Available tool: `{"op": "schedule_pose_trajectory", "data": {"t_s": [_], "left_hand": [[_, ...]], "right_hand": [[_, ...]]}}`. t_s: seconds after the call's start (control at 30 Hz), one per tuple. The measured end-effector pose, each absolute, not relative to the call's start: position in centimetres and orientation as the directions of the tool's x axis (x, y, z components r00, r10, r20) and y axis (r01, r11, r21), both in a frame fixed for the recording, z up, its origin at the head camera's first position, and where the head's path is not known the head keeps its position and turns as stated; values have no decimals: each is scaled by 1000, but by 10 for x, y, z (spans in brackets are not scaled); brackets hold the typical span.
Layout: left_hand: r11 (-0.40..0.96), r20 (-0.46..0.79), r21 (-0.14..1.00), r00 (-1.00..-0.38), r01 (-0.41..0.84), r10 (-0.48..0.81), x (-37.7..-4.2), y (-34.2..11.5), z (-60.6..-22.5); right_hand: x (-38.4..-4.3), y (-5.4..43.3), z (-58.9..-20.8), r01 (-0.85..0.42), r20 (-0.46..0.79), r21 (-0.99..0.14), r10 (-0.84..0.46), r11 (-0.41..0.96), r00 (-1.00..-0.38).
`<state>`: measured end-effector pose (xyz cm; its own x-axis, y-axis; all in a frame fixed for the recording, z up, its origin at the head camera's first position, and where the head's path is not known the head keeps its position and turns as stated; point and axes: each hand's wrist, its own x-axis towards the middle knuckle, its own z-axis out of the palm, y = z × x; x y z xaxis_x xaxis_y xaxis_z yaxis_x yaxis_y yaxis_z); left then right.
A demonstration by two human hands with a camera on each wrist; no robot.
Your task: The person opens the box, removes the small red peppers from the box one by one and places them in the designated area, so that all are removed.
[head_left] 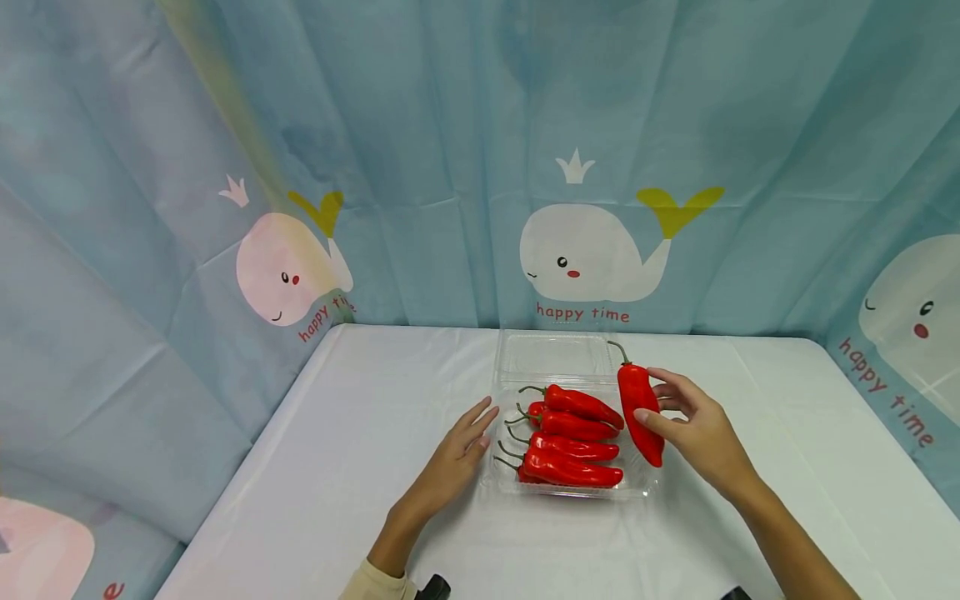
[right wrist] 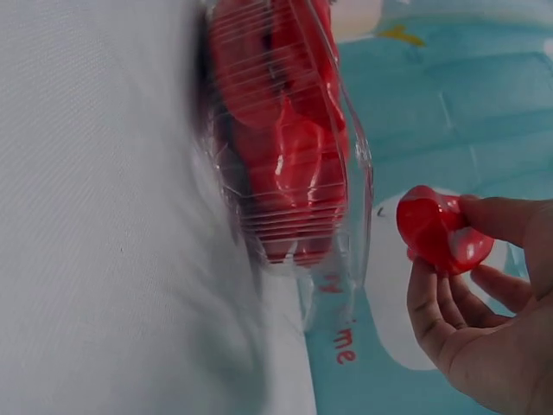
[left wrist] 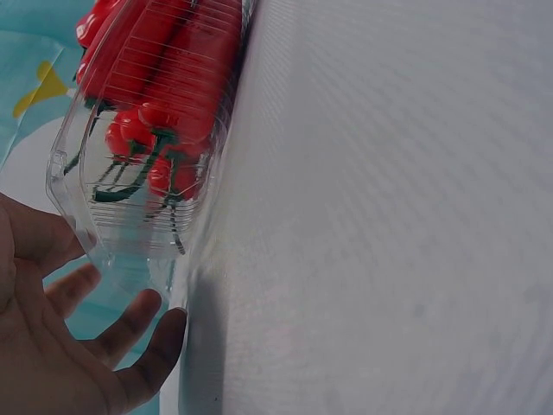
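A clear plastic clamshell box (head_left: 570, 492) lies with its lid (head_left: 555, 357) folded back on the table. Several red peppers (head_left: 573, 468) with green stems lie in it, their stems toward the left. My right hand (head_left: 693, 425) pinches one red pepper (head_left: 636, 408) between thumb and fingers at the box's right side, stem pointing up and away. In the right wrist view this held pepper (right wrist: 441, 229) is seen end-on, beside the box wall. My left hand (head_left: 453, 458) is at the box's left side, its fingers spread and fingertips (left wrist: 143, 307) right at the box's edge.
A white cloth (head_left: 360, 433) covers the table. Behind it and to the sides hangs a blue curtain (head_left: 420, 167) printed with whales and lettering. The folded-back lid reaches close to the table's far edge.
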<state>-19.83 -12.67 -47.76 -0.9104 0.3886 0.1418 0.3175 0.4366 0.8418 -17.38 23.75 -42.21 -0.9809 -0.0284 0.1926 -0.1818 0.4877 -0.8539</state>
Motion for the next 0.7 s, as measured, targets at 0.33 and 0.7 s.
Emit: {"op": "schedule_pose_trajectory", "data": {"t_s": [0.33,0.7], "left_hand": [[427,143,847,-910,316,389,-198,-127,-478],[424,155,843,-904,331,399,-198,-128,-479]], "right_hand": [[-173,249,-426,-180,211,-849,7,496,-978],[-177,265,-436,-95,165,-836,83,541,-983]]}}
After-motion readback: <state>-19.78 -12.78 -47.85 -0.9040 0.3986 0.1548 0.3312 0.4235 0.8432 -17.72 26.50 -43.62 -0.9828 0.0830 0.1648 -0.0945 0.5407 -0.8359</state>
